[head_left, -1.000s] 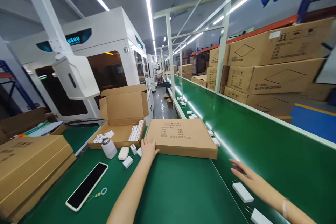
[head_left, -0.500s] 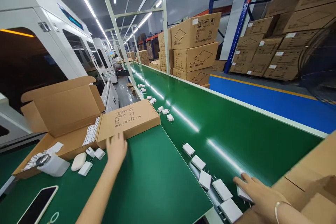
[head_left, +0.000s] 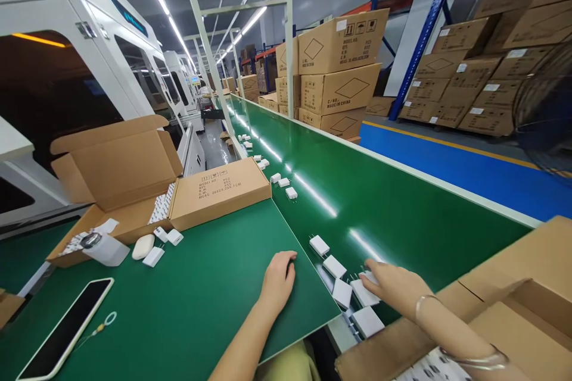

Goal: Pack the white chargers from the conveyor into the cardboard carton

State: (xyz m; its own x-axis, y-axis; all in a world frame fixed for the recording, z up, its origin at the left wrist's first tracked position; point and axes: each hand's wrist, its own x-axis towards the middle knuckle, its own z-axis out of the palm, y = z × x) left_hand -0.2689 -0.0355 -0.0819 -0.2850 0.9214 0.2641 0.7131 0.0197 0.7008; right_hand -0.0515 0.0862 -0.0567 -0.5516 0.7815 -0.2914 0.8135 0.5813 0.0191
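My left hand [head_left: 277,280] rests on the green table [head_left: 214,286] near its right edge. Its fingers are curled in, and nothing shows in them. Over the near end of the green conveyor belt [head_left: 402,202], my right hand [head_left: 395,289] has its fingers round a white plug-in charger [head_left: 369,278], partly hidden by the hand. Right beside it, several similar chargers with metal prongs lie along the belt's left edge, among them a near charger [head_left: 368,322] and a farther charger [head_left: 319,244].
A closed flat carton [head_left: 221,190] and an open carton [head_left: 120,172] stand at the back of the table. A phone [head_left: 67,330] and loose chargers [head_left: 154,256] lie in front. An open carton [head_left: 518,262] holding chargers sits at lower right. Stacked boxes [head_left: 339,95] stand beyond the belt.
My left hand has left the closed carton and come right and nearer, its fingers curling. My right hand has moved left with a charger. The view has shifted, showing more of the near carton.
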